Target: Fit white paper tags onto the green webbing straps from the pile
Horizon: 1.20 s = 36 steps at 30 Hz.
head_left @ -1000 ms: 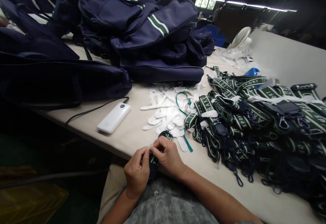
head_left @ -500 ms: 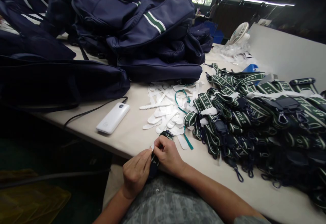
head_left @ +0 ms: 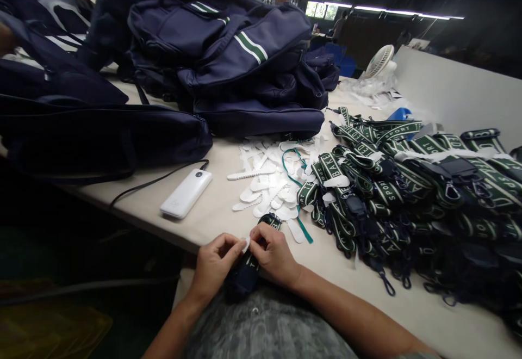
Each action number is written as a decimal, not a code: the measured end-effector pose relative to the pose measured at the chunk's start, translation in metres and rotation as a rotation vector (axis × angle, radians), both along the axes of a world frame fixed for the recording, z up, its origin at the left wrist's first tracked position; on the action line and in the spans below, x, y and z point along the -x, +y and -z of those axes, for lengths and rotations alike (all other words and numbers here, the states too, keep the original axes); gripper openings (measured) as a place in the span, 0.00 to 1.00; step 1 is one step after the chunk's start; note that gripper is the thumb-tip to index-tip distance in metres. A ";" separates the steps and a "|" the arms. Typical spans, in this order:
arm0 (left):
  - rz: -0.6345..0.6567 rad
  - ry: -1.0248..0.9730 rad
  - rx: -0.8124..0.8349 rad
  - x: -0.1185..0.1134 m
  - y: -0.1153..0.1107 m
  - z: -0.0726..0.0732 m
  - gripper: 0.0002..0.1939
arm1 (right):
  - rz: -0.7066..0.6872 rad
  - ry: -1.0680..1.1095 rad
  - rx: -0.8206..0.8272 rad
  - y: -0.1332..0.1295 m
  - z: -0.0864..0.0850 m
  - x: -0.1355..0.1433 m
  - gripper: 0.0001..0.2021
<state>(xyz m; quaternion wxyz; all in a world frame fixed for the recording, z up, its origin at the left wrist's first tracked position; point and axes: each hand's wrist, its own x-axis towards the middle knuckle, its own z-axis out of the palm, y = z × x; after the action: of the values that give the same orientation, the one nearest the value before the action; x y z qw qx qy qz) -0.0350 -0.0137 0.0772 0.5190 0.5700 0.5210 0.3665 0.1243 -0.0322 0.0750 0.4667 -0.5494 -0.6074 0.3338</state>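
A small white strip [head_left: 246, 243] shows between the fingertips of my left hand [head_left: 212, 265], which is closed in a pinch on it. My right hand [head_left: 274, 253] is also pinched, its fingertips at the strip's other end. Below both hands lies a bundled dark webbing strap [head_left: 244, 276] with white lettering, against my body at the table edge. Its far end pokes out beyond my right hand. Just past it, loose white strips [head_left: 261, 182] are heaped on the table, with a thin green ribbon [head_left: 304, 227] among them.
On the right lies a large heap of green lettered straps [head_left: 379, 190] with clips. Navy bags [head_left: 244, 87] are piled at the back and left. A white power bank [head_left: 186, 193] with a black cable sits left of the strips. A fan [head_left: 380, 61] stands far back.
My left hand has turned, opening a gap between its thumb and curled fingers. More of the bundled strap now shows between my hands. The whole view has shifted slightly.
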 end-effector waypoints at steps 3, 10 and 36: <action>-0.022 -0.125 0.101 -0.001 0.009 0.003 0.16 | -0.006 0.011 -0.023 0.000 0.004 -0.001 0.08; 0.076 -0.078 0.130 0.001 0.014 -0.002 0.16 | -0.025 0.022 -0.073 -0.004 -0.003 -0.004 0.04; -0.483 -0.330 -0.069 -0.008 -0.018 0.006 0.15 | 0.127 0.132 0.171 -0.013 -0.001 0.028 0.16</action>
<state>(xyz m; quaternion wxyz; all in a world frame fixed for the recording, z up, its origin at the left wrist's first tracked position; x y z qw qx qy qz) -0.0268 -0.0315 0.0708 0.4746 0.3797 0.5373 0.5847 0.0966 -0.0455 0.0758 0.4774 -0.6014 -0.5085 0.3896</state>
